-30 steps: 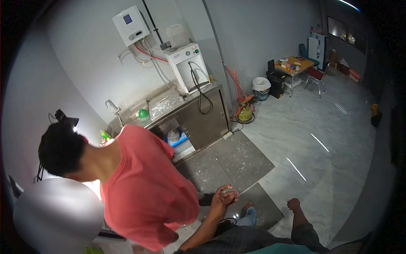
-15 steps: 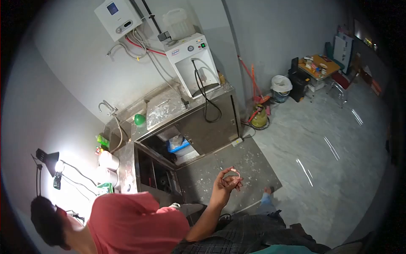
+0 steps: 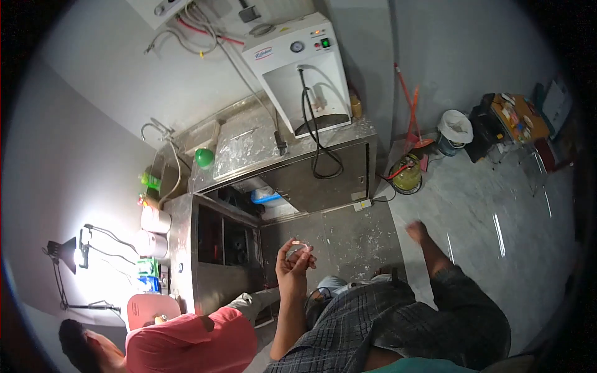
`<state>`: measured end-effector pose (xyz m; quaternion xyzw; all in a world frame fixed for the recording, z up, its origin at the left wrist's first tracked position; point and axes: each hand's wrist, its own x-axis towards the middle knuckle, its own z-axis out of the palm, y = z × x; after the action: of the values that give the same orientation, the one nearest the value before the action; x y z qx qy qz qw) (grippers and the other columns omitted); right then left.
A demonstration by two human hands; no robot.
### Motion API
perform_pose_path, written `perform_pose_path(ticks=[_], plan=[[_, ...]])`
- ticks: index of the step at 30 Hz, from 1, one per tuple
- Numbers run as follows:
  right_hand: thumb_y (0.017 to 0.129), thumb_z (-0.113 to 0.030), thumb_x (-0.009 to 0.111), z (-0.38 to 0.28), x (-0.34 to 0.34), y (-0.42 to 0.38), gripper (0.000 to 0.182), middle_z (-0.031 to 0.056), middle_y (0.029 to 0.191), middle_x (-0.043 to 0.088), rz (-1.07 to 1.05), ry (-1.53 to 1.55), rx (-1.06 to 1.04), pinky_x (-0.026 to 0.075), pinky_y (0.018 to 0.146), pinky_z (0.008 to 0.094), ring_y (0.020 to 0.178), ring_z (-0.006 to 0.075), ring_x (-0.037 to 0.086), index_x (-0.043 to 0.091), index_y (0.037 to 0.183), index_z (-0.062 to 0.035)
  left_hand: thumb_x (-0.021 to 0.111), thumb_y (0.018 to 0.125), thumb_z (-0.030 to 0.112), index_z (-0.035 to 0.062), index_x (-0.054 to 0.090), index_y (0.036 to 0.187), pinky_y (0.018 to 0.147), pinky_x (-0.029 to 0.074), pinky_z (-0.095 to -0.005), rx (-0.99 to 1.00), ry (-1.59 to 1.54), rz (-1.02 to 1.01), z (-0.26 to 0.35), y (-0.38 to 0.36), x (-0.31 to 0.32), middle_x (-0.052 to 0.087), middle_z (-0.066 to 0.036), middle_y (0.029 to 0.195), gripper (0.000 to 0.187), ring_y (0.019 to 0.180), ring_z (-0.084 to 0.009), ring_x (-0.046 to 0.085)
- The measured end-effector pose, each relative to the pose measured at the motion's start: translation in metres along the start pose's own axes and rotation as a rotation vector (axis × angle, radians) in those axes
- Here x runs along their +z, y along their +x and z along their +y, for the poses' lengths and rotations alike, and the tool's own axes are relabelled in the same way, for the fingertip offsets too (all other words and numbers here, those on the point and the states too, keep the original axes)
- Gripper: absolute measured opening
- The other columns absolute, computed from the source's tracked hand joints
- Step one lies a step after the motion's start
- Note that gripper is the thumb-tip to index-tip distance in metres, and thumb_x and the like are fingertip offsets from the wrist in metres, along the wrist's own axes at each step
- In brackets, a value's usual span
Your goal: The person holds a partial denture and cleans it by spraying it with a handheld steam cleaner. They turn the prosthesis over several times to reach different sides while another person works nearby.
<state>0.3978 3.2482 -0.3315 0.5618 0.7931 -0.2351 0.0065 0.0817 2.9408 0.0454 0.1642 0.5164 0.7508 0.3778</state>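
**Small pale piece pinched at fingertip height**

The left hand (image 3: 292,261) is raised mid-air, fingers curled, pinching a small pale object (image 3: 300,244) at the fingertips; it is too small to tell its axis. Open tiled floor (image 3: 497,224) lies to the right; the steel counter (image 3: 186,248) edges the left. The right hand is out of view.

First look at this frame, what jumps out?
The raised left hand at centre, its fingers pinched on a small pale object too small to identify. Behind it, a white machine with a dangling black hose stands on a steel counter against the wall. At far left a bright desk lamp glares, and a person in a red shirt bends low at the bottom left.
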Motion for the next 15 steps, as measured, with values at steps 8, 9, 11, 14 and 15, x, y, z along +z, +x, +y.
perform_pose_path(ticks=[8, 9, 11, 14, 15], plan=[[0.086, -0.024, 0.070, -0.430, -0.134, 0.104, 0.034, 0.0121, 0.101, 0.068, -0.164, 1.057, -0.763, 0.050, 0.085, 0.0302, 0.096, 0.0197, 0.065, 0.061, 0.107, 0.0010, 0.064, 0.086, -0.002, -0.0019, 0.044, 0.127, 0.064, 0.051, -0.0294, -0.024, -0.039, 0.129, -0.009, 0.085, -0.058, 0.068, -0.017, 0.096, 0.046, 0.074, -0.0205, 0.065], [0.086, -0.029, 0.068, -0.468, -0.144, 0.107, 0.045, 0.0192, 0.111, 0.064, -0.121, 0.958, -0.730, 0.049, 0.091, 0.0342, 0.104, 0.0270, 0.063, 0.057, 0.117, 0.0023, 0.064, 0.086, -0.002, -0.0026, 0.045, 0.127, 0.063, 0.053, -0.0295, -0.008, -0.028, 0.129, -0.005, 0.102, -0.067, 0.068, -0.019, 0.094, 0.045, 0.073, -0.0209, 0.066], [0.087, -0.031, 0.066, -0.527, -0.161, 0.125, 0.059, 0.0263, 0.126, 0.054, 0.160, 0.768, -0.674, 0.042, 0.100, 0.0401, 0.117, 0.0355, 0.054, 0.046, 0.129, 0.0052, 0.064, 0.086, -0.002, -0.0029, 0.046, 0.126, 0.063, 0.053, -0.0290, 0.001, 0.003, 0.129, 0.008, 0.139, -0.089, 0.068, -0.019, 0.093, 0.044, 0.073, -0.0204, 0.065], [0.089, -0.028, 0.058, -0.584, -0.159, 0.202, 0.081, 0.0401, 0.143, 0.021, 0.401, 0.690, -0.399, 0.022, 0.114, 0.0441, 0.136, 0.0470, 0.025, 0.013, 0.140, 0.0169, 0.063, 0.086, -0.002, -0.0031, 0.048, 0.125, 0.062, 0.053, -0.0281, 0.026, 0.056, 0.124, 0.042, 0.193, -0.124, 0.069, -0.018, 0.091, 0.042, 0.073, -0.0194, 0.065], [0.090, -0.024, 0.054, -0.595, -0.159, 0.226, 0.080, 0.0432, 0.144, 0.014, 0.529, 0.748, -0.333, 0.016, 0.116, 0.0444, 0.138, 0.0489, 0.018, 0.009, 0.137, 0.0233, 0.063, 0.086, -0.002, -0.0031, 0.048, 0.125, 0.061, 0.053, -0.0277, 0.052, 0.077, 0.129, 0.054, 0.208, -0.135, 0.069, -0.017, 0.090, 0.041, 0.074, -0.0188, 0.065]])
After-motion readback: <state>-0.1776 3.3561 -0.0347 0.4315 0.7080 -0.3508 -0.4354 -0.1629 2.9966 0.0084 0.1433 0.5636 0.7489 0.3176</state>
